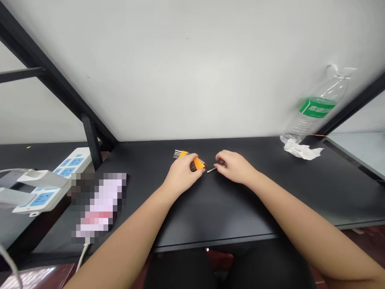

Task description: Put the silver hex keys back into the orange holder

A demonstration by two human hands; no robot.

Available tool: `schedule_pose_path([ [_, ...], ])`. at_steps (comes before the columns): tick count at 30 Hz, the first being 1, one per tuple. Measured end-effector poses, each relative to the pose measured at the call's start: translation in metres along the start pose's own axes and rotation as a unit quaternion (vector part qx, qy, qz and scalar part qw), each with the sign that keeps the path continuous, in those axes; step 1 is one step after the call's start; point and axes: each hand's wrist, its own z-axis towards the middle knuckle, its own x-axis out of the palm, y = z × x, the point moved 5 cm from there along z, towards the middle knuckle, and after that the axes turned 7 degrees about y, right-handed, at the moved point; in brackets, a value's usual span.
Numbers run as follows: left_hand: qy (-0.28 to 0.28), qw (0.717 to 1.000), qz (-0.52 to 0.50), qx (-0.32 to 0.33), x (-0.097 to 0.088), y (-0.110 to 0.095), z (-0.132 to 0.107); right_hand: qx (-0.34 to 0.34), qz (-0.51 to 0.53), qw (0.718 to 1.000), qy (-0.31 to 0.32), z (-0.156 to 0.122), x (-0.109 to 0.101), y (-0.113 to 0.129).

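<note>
My left hand (182, 173) rests on the black table (210, 200) with its fingers curled round an orange holder of metal hex keys (189, 158), whose silver ends stick out to the left and right. My right hand (234, 165) lies just to the right of it, fingers pinched on a single small silver hex key (211, 169) that points toward the holder. The two hands are a few centimetres apart near the middle of the table, close to the white wall.
A clear plastic bottle with a green label (315, 108) leans against the wall at the right, above a crumpled white tissue (302, 150). A white and blue power strip (57, 180) and a pixelated object (99, 206) lie at the left. A black frame post (92, 146) stands nearby.
</note>
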Motion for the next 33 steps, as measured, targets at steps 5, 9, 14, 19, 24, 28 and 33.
schedule_pose_path([
  [5, 0.004, 0.999, -0.010, 0.034, 0.001, -0.013, -0.002, -0.094, 0.113, 0.989, -0.017, 0.001, 0.009, 0.026],
  [9, 0.018, 0.999, 0.004, 0.048, 0.004, -0.017, -0.002, -0.068, 0.104, 0.992, -0.030, 0.002, 0.015, 0.027],
  [14, 0.023, 0.998, 0.029, 0.057, 0.006, -0.013, 0.000, -0.054, 0.085, 0.993, -0.060, 0.003, 0.010, 0.018],
  [19, 0.013, 0.998, 0.033, 0.047, 0.006, -0.006, 0.001, -0.068, 0.079, 0.993, -0.062, 0.004, 0.009, 0.015],
  [24, 0.018, 0.998, 0.036, 0.045, 0.007, -0.006, 0.000, -0.065, 0.056, 0.994, -0.072, 0.004, 0.009, 0.014],
  [28, 0.010, 0.998, 0.052, 0.035, 0.007, -0.005, 0.001, -0.025, 0.033, 0.996, -0.076, 0.005, 0.002, 0.004],
  [33, 0.018, 0.998, 0.062, 0.008, 0.006, 0.001, 0.002, 0.074, -0.004, 0.997, -0.033, 0.006, -0.006, -0.022],
])
